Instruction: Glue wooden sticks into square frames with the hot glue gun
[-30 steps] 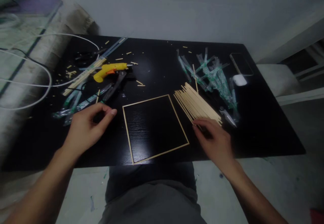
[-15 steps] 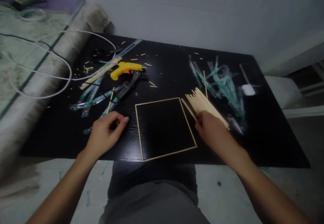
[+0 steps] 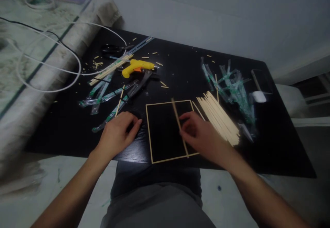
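My right hand (image 3: 197,132) pinches a thin wooden stick (image 3: 176,113), slightly blurred, between thumb and fingers. The stick crosses over the right part of a square frame of thin wooden sticks (image 3: 149,130) on the dark table, reaching from its far side to its near side. My right hand covers part of the frame's right side. Left of the frame rests my left hand (image 3: 120,130), fingers curled and thumb tip close to the index finger, with nothing visible between them. A pile of wooden sticks (image 3: 219,116) lies right of the frame, partly behind my right hand.
A yellow hot glue gun (image 3: 136,67) lies at the back left near black-handled scissors (image 3: 113,48), a stick bundle (image 3: 110,70) and a white cable (image 3: 77,72). Clear plastic wrappers (image 3: 235,87), a phone (image 3: 261,81) and a white case (image 3: 259,97) are on the right.
My right hand has taken a stick from the pile and carried it left over the frame. One stick now lies apart beside the pile. The view has shifted; my left hand stays beside the frame.
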The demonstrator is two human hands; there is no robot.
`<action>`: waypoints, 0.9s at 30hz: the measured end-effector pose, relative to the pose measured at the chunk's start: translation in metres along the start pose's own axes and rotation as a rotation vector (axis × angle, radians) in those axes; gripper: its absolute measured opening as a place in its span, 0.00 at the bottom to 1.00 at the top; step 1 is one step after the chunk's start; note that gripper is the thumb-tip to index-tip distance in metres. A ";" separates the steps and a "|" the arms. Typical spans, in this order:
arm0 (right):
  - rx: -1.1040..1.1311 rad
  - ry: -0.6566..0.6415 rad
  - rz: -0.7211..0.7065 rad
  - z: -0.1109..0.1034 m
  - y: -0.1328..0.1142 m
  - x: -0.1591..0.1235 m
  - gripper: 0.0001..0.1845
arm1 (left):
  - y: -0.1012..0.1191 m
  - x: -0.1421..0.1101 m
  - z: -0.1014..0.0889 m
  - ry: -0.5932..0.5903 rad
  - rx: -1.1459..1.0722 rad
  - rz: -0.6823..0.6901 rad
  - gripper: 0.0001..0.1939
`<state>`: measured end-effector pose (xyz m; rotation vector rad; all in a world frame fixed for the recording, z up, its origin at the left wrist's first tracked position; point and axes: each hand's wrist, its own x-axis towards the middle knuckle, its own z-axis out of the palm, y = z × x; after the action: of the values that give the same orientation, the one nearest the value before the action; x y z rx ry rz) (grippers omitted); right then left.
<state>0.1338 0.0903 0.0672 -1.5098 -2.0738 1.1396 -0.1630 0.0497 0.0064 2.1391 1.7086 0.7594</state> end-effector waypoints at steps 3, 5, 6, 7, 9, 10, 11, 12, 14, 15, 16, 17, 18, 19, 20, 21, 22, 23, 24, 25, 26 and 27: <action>0.015 -0.120 0.005 0.032 -0.015 0.007 0.18 | 0.001 -0.002 0.000 0.013 0.013 0.042 0.11; 0.001 -0.137 0.005 0.043 -0.021 0.012 0.19 | 0.002 -0.001 -0.002 0.024 -0.013 0.054 0.10; -0.010 -0.143 0.007 0.045 -0.023 0.014 0.20 | 0.002 0.001 -0.003 0.021 -0.035 0.048 0.10; -0.026 -0.149 0.009 0.047 -0.024 0.016 0.20 | 0.002 0.004 -0.004 0.011 -0.053 0.034 0.11; -0.069 -0.154 0.010 0.048 -0.026 0.019 0.20 | 0.000 0.014 -0.008 -0.021 -0.050 -0.001 0.14; -0.095 -0.155 0.010 0.048 -0.027 0.021 0.20 | 0.000 0.020 -0.010 -0.038 -0.025 -0.013 0.15; -0.125 -0.155 0.006 0.049 -0.027 0.022 0.20 | -0.001 0.027 -0.012 -0.054 0.010 -0.014 0.16; -0.158 -0.150 -0.006 0.049 -0.027 0.022 0.20 | -0.002 0.034 -0.013 -0.072 0.048 -0.007 0.18; -0.222 -0.141 -0.048 0.051 -0.027 0.022 0.21 | -0.002 0.047 -0.015 -0.134 0.114 0.026 0.20; -0.253 -0.136 -0.069 0.052 -0.026 0.022 0.22 | -0.001 0.052 -0.016 -0.170 0.143 0.041 0.21; -0.283 -0.131 -0.089 0.052 -0.026 0.021 0.23 | -0.001 0.055 -0.016 -0.204 0.168 0.052 0.22; -0.311 -0.127 -0.104 0.053 -0.026 0.021 0.23 | -0.001 0.058 -0.017 -0.228 0.193 0.058 0.22; -0.336 -0.125 -0.110 0.053 -0.026 0.020 0.24 | -0.001 0.059 -0.017 -0.244 0.218 0.061 0.22; -0.360 -0.128 -0.107 0.053 -0.027 0.020 0.24 | -0.001 0.060 -0.017 -0.250 0.239 0.064 0.22; -0.381 -0.134 -0.096 0.053 -0.028 0.021 0.23 | -0.002 0.060 -0.017 -0.254 0.257 0.067 0.21; -0.399 -0.144 -0.077 0.053 -0.030 0.022 0.23 | -0.002 0.060 -0.018 -0.258 0.273 0.071 0.21; -0.415 -0.156 -0.055 0.053 -0.032 0.023 0.22 | -0.002 0.060 -0.018 -0.258 0.287 0.075 0.20; -0.430 -0.168 -0.034 0.053 -0.034 0.024 0.21 | -0.003 0.061 -0.019 -0.260 0.298 0.080 0.19; -0.443 -0.178 -0.023 0.054 -0.037 0.026 0.21 | -0.003 0.063 -0.020 -0.267 0.306 0.087 0.18; -0.457 -0.177 -0.029 0.054 -0.039 0.028 0.21 | -0.003 0.065 -0.021 -0.274 0.314 0.099 0.17; -0.471 -0.161 -0.051 0.055 -0.041 0.030 0.21 | -0.003 0.067 -0.022 -0.286 0.325 0.117 0.16; -0.485 -0.131 -0.091 0.056 -0.042 0.032 0.21 | -0.003 0.070 -0.023 -0.300 0.340 0.141 0.16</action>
<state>0.0572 0.0921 0.0587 -1.5493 -2.6167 0.7502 -0.1675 0.1161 0.0387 2.4669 1.6291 0.1678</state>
